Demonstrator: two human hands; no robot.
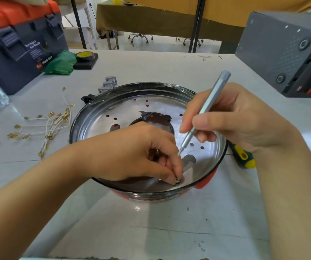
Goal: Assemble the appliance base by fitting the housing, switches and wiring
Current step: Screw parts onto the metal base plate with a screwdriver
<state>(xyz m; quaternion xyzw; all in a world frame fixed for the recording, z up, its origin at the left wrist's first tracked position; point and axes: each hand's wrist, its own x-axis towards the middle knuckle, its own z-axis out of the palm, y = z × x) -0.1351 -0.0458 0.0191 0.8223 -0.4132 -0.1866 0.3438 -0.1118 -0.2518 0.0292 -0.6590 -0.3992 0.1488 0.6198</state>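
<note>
Pinching a screw [177, 180] between left hand [132, 152] fingers [171, 178] inside housing [87, 117].

Housing [102, 117]: shiny bare metal inside, mirror-like; glossy red outer skin; clear film wrinkled along rim. Screwdriver [205, 109]: matt silver metal barrel. Table [150, 222]: smooth, pale, slightly glossy, scuffed. Wires [43, 128]: white sheathing, brassy terminals. Toolbox [19, 49]: dark matt plastic, orange lid.

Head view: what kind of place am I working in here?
Probably a small assembly or repair workshop: a worktable with a toolbox, loose white wires with brass terminals, a tape roll, and more tables and rolling chairs behind.
</note>
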